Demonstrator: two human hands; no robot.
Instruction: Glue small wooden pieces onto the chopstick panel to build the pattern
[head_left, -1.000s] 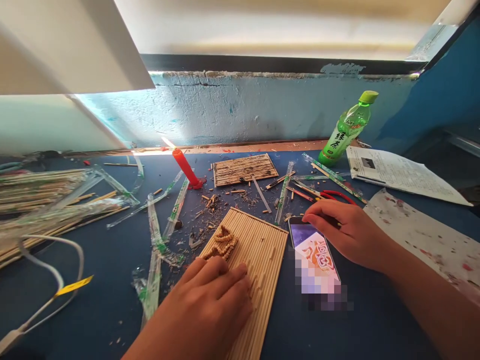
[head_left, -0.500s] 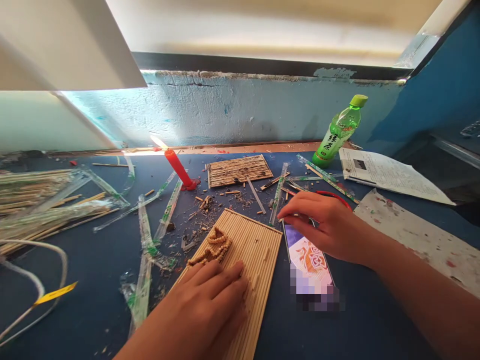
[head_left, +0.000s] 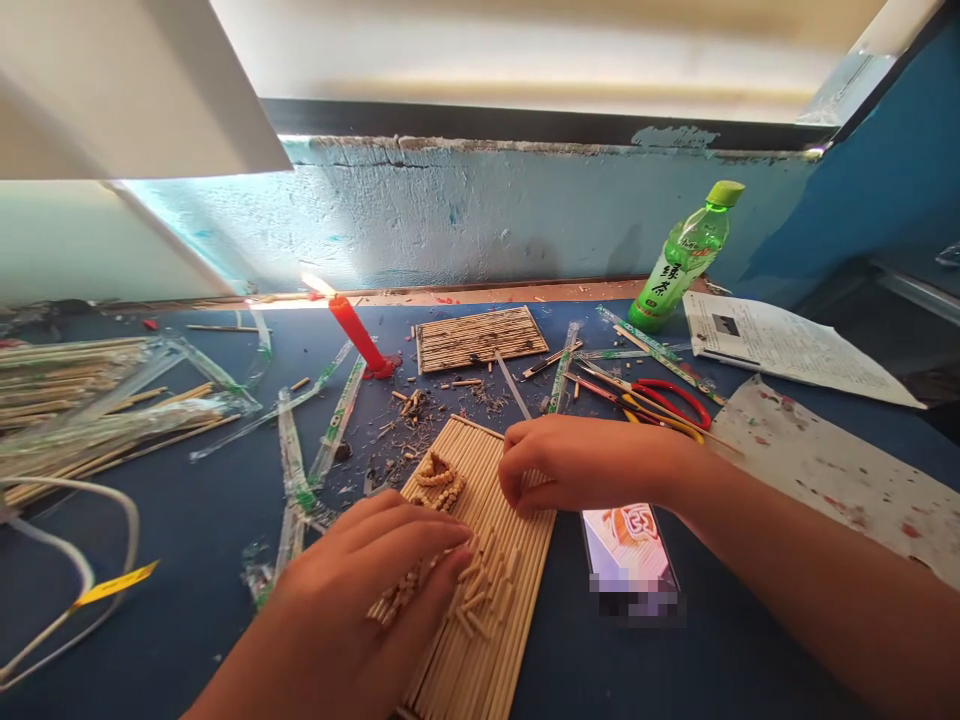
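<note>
A panel of pale sticks laid side by side point(head_left: 480, 455) lies slanted on the blue table in front of me. A raised curl of short stick pieces point(head_left: 441, 490) is fixed on its left part. My left hand point(head_left: 367, 590) is over the panel's left side, thumb and forefinger closed together; what they pinch, if anything, is too small to name. Beside those fingertips lie several loose short stick pieces point(head_left: 480, 590). My right hand point(head_left: 562, 465) rests over the panel's right edge with curled fingers, and its fingertips hide whatever they hold.
Behind the panel stand a lit red candle point(head_left: 360, 335) and a smaller stick panel point(head_left: 480, 340). Scissors point(head_left: 667, 405), a phone point(head_left: 634, 550), a green bottle point(head_left: 682, 260) and papers point(head_left: 795, 350) are on the right. Bundled sticks point(head_left: 75, 400) and a white cable point(head_left: 127, 540) lie left.
My right hand has moved left from above the phone onto the panel, uncovering the scissors. My left hand has lifted from flat to a pinch, and the loose stick pieces now show.
</note>
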